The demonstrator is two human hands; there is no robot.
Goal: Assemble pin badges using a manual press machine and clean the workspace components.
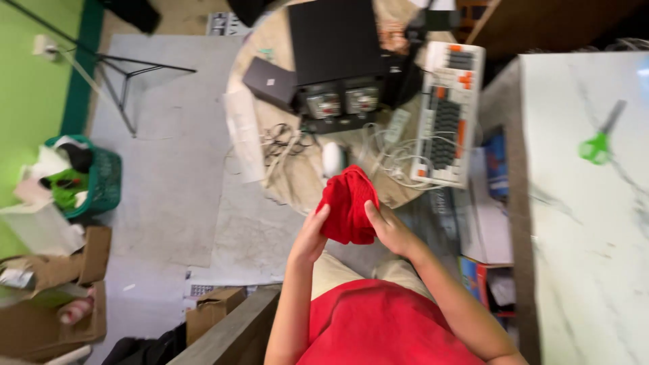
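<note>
Two hands are bunching a soft red cloth above the lap.

Nearest, the person is sitting in a red top, both forearms reaching forward; the left hand [309, 238] is closing its fingers on the lower left edge of the red cloth [348, 204], while the right hand [389, 230] is pinching the right edge with thumb forward, so the cloth is hanging gathered between them, held up in front of the knees. It is looking light, limp and knitted, likely to sag and slide rather than slip, so gripping at a folded edge or a bunched handful seems safest. Beyond it, a round table [297, 179] is carrying tangled cables, a white mouse [332, 159], a keyboard [449, 111] and a black box [334, 40]. Far right, green scissors [598, 143] are lying on a marble counter [595, 236].
</note>
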